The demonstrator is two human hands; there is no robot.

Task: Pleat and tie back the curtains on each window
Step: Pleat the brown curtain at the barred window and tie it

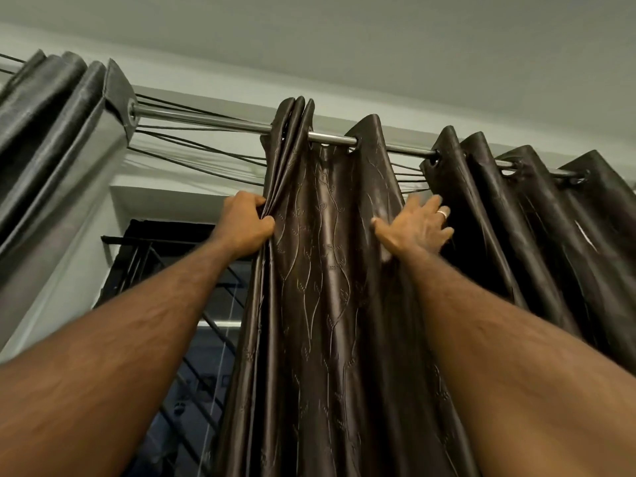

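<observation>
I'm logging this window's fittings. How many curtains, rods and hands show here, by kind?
Dark brown patterned satin curtain: 1
Grey sheen curtain, bunched at left: 1
Round silver metal rod: 1
Hands, left hand gripping pleats, right hand spread open: 2
Total: 5

**Both arms raised, one hand clenched, one spread**

Both bare forearms reached upward and forward, elbows low. The left hand (245, 222) was closed in a fist, thumb pressed against the curled fingers, pinching gathered folds. The right hand (418, 225) was spread flat, fingers splayed, thumb pointing left, a ring (443, 214) on one finger.
</observation>
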